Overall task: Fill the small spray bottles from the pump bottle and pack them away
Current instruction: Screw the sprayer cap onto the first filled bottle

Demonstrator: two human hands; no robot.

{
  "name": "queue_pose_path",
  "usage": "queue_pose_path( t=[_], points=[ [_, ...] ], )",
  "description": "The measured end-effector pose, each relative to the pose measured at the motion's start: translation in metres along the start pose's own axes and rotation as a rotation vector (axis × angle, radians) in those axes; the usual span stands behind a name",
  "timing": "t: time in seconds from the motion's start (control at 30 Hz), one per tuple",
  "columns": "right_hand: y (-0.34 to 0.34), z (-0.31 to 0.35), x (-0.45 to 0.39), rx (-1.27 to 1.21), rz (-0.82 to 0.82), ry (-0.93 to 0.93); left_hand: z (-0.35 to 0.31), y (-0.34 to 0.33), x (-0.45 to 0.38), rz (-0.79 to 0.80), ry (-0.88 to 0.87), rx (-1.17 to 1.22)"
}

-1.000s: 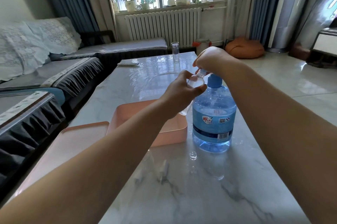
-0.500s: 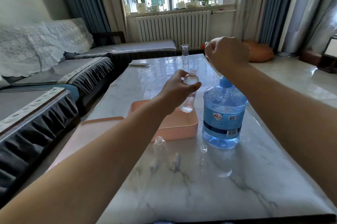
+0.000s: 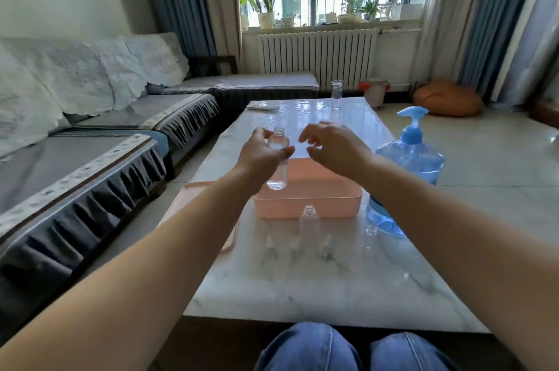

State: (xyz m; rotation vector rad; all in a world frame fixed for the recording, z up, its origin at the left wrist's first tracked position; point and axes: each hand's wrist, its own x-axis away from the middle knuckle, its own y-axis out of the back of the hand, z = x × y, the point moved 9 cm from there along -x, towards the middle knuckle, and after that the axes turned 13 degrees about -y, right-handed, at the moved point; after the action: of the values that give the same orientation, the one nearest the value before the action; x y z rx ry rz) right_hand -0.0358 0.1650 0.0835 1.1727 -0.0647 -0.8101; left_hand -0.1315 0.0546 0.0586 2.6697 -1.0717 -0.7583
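At frame centre, our left hand [image 3: 262, 156] grips a small spray bottle [image 3: 279, 159], uncapped and seemingly filled, above the pink bin [image 3: 308, 204]; our right hand [image 3: 334, 147] hovers loosely curled, empty. Pump bottle [image 3: 406, 168] stands right. Capping comes next, we judge.

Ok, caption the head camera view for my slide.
Left hand holds an uncapped spray bottle above the pink bin; right hand hovers open.

spray caps [image 3: 298, 246] — blurred | pump bottle [image 3: 406, 165] — base hidden by forearm
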Motion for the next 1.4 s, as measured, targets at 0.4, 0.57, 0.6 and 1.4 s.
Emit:
queue_pose_path(
  t=[0.4,0.57,0.6,1.4],
  points=[
    [-0.126,0.061,0.052,0.159,0.268,-0.138,0.08,0.056,0.059,-0.021,0.125,-0.049],
    [-0.161,0.048,0.069,0.372,0.373,-0.288,0.108,0.057,0.081,-0.006,0.16,-0.092],
    [-0.164,0.044,0.073,0.404,0.382,-0.303,0.111,0.055,0.084,-0.001,0.165,-0.101],
    [-0.072,0.073,0.008,-0.307,-0.188,-0.283,0.14,0.036,0.082,0.022,0.117,-0.194]
  ],
)
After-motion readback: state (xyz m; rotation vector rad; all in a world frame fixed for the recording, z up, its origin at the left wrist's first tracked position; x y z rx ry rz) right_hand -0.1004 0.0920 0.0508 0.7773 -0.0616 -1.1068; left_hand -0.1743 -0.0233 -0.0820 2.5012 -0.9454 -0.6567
